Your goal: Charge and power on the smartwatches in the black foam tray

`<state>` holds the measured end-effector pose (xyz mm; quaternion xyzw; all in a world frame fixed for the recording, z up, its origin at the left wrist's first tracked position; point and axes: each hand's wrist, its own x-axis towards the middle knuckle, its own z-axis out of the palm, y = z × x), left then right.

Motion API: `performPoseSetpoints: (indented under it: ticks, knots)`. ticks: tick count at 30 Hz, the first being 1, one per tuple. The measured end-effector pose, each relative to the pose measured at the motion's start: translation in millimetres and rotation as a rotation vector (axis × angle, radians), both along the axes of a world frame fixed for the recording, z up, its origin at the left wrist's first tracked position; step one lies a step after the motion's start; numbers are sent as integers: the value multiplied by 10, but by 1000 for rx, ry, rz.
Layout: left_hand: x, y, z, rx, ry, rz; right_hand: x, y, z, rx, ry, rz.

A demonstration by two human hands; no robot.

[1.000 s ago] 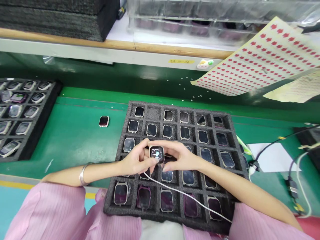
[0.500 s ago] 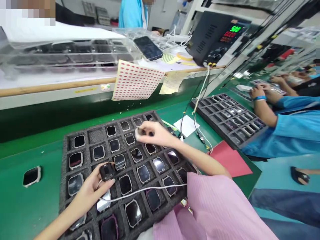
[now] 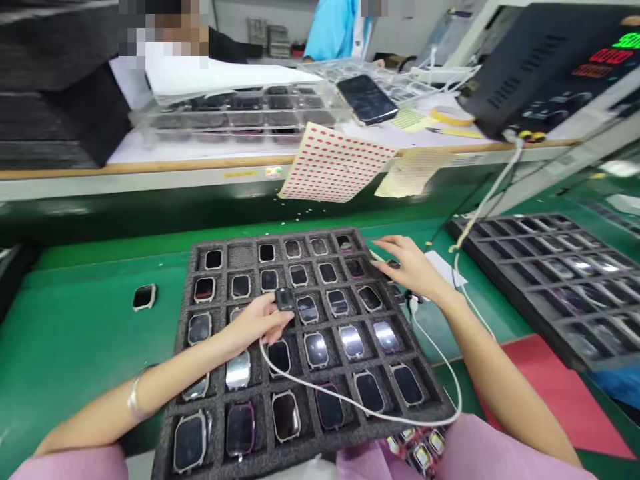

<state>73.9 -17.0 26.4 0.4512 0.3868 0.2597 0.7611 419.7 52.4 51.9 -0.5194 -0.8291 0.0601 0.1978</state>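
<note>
A black foam tray [image 3: 240, 255] with many smartwatch bodies in its cells lies on the green bench in front of me. My left hand [image 3: 255, 323] is over the tray's middle, fingers pinched on a small black charging puck [image 3: 285, 299] whose white cable [image 3: 360, 407] loops across the tray toward the right. My right hand [image 3: 407, 267] lies at the tray's right edge with fingers stretched out, holding nothing. One cell in the top row is vacant.
A lone watch [image 3: 145, 297] lies on the green mat left of the tray. A second foam tray [image 3: 560, 280] sits at the right, a red sheet [image 3: 545, 393] below it. Red-dot sticker sheet [image 3: 333, 163], a phone [image 3: 367, 99] and a power supply [image 3: 545, 67] line the shelf. People sit behind.
One second ago both hands held a lit watch together. Now the watch has left them: the left hand keeps the charging puck, the right has moved to the tray's right edge. The view swung right.
</note>
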Motion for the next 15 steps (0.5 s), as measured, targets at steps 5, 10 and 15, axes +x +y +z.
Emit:
performPoseSetpoints:
  ticks: [5, 10, 15]
  knots:
    - [-10, 82, -142, -86, -123, 49, -1296, 438, 193, -39, -133, 446]
    - [-77, 64, -163, -155, -222, 146, -2154, 768, 78, -118, -430, 546]
    - [-64, 64, -146, -146, -232, 164, -2174, 839, -15, -127, -425, 483]
